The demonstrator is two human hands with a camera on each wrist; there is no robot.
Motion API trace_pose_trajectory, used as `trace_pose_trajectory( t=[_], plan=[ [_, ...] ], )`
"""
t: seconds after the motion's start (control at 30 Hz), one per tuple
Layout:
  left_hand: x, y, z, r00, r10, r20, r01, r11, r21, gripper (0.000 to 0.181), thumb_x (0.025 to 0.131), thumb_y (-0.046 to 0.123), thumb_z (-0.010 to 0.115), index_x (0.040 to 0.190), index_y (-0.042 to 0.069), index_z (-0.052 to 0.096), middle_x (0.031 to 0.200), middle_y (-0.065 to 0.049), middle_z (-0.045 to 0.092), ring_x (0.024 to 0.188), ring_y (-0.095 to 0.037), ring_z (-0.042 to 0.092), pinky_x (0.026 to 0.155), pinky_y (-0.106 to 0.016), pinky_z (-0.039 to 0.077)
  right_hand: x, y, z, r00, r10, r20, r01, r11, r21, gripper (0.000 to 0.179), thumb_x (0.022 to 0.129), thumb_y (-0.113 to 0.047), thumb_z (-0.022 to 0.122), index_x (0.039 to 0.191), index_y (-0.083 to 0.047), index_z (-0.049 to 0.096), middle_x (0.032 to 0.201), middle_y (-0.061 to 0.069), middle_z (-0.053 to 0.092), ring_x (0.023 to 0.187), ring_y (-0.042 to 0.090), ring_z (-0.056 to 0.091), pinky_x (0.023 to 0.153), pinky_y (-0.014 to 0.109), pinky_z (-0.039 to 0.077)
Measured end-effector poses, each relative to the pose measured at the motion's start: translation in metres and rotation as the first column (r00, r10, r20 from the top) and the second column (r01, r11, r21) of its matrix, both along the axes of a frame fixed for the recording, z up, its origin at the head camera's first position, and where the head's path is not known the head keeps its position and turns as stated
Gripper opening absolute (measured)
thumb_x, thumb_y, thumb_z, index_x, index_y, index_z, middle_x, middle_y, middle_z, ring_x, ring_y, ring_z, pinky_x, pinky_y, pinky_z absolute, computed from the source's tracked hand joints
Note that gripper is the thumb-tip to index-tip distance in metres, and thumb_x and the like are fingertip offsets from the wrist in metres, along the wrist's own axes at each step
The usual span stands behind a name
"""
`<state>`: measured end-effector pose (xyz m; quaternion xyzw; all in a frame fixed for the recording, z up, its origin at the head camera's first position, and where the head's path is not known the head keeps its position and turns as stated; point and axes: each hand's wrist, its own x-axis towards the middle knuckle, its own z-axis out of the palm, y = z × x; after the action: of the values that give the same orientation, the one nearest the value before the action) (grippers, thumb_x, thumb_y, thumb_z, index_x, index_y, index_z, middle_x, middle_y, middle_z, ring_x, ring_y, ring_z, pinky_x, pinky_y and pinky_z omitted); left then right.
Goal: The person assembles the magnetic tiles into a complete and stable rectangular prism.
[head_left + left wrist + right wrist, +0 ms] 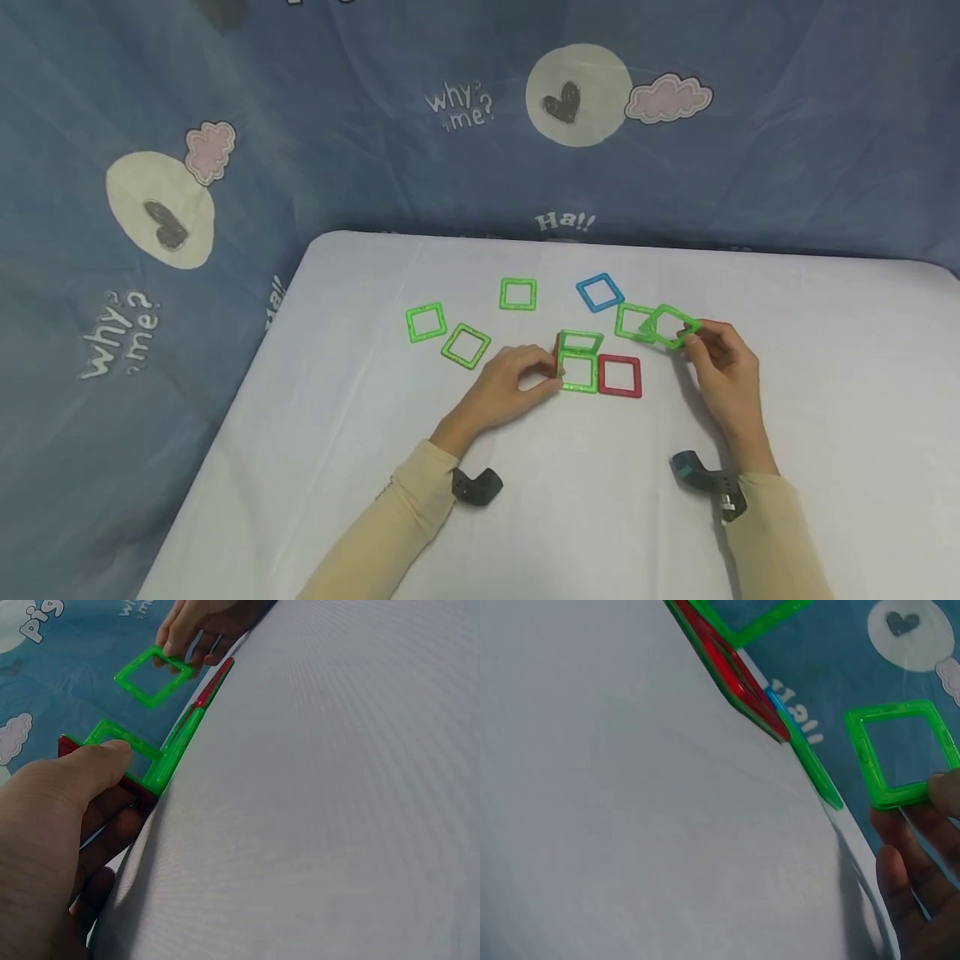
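My right hand (726, 371) pinches a green square magnetic tile (866, 759) by one edge, raised above the table. My left hand (510, 385) holds the left side of a small tile build, thumb in front and fingers behind. There a red tile (557, 345) stands upright, partly hidden by that hand. Beside it a green tile (579, 389) lies flat, and another green tile (581, 333) rises tilted from its back edge. A flat red tile (640, 377) adjoins the flat green one on the right.
Past the build, a green tile (619, 321) lies partly overlapped by the raised one, near a blue tile (584, 297). More green tiles (518, 307) lie to the left on the white tabletop (585, 508). A printed blue cloth (390, 150) hangs behind.
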<state>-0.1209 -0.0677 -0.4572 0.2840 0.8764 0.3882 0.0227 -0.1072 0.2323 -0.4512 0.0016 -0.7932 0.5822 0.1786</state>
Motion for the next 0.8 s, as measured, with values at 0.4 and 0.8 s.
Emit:
trace_pose_trajectory(
  t=[0.4, 0.8],
  plan=[
    [0.000, 0.000, 0.002, 1.000, 0.000, 0.001, 0.000, 1.000, 0.007, 0.016, 0.087, 0.031, 0.068, 0.102, 0.026, 0.064, 0.099, 0.016, 0.065, 0.097, 0.002, 0.056, 0.096, -0.027, 0.043, 0.006, -0.010, 0.012, 0.998, 0.053, -0.020, -0.052, 0.997, 0.049, 0.022, 0.093, 0.000, 0.054, 0.113, 0.009, 0.055, 0.098, -0.003, 0.065, 0.085, 0.001, 0.062, 0.072, 0.009, 0.048],
    [-0.001, 0.000, 0.001, 1.000, -0.018, -0.021, 0.018, 1.000, 0.016, 0.017, 0.087, 0.030, 0.068, 0.103, 0.025, 0.064, 0.098, 0.015, 0.065, 0.096, 0.002, 0.057, 0.095, -0.028, 0.043, 0.000, -0.004, -0.004, 0.999, 0.047, 0.008, -0.047, 0.998, 0.052, 0.022, 0.094, -0.003, 0.055, 0.115, 0.003, 0.057, 0.099, -0.008, 0.064, 0.089, 0.004, 0.062, 0.074, 0.010, 0.049]
  ],
)
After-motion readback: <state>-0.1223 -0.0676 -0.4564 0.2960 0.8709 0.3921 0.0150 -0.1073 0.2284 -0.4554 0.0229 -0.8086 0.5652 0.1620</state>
